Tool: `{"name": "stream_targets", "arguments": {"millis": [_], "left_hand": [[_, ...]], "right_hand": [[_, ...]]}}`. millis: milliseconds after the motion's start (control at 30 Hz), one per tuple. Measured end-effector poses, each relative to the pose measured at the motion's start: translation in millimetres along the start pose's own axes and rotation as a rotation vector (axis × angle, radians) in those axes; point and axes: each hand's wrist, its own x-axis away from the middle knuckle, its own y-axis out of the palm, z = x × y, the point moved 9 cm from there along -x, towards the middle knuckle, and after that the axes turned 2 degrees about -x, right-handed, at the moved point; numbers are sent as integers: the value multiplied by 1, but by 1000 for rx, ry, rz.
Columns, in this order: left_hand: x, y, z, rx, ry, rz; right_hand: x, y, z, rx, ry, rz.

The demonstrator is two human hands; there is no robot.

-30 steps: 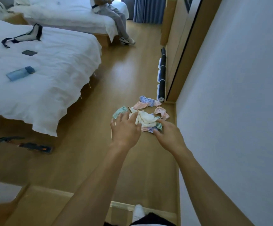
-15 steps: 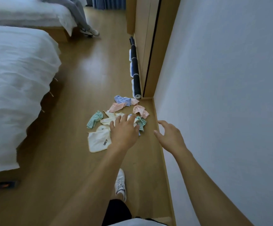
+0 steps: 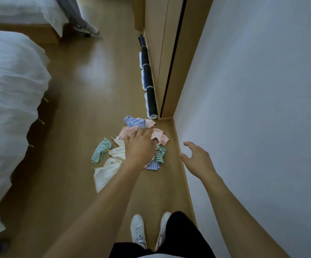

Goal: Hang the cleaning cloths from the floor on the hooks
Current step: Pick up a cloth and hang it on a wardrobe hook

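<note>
Down on the wooden floor, near the white wall, lies the loose heap of striped and cream cleaning cloths, none hung yet and no hooks in view. The left hand reaches over the middle of the heap, fingers bent down toward the pink striped cloth; whether they grasp anything cannot be told, as the back of the hand hides them. The right hand hovers apart from the heap on its right, beside the wall, fingers spread and released, holding nothing.

The risk looks plain: the cloths overlap, so a grab may lift several tangled together and drop one, or drag the cream cloth along. The green striped cloth lies a little apart on the left and might be missed.

Around: a white-covered bed on the left, a dark rolled mat along the wooden cabinet at the far side, the person's white shoes near. Nothing blocks the heap.
</note>
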Motion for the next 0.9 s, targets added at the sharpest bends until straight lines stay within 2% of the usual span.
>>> {"name": "stream_targets", "arguments": {"millis": [200,467,667,900], "left_hand": [[-72,20,-19,-36,-44,-63],[-203,93,-26,-62,-82,-140],[-292,179,-44,-89,-41,-241],[-379,339,-98,-74,-12,-304]], "right_hand": [[-82,19,1,-54,55,-75],[-231,59,46,-86,200,-252],[-339,115,96,-155,324,-306],[-445,243,189,-282,491,-311]]}}
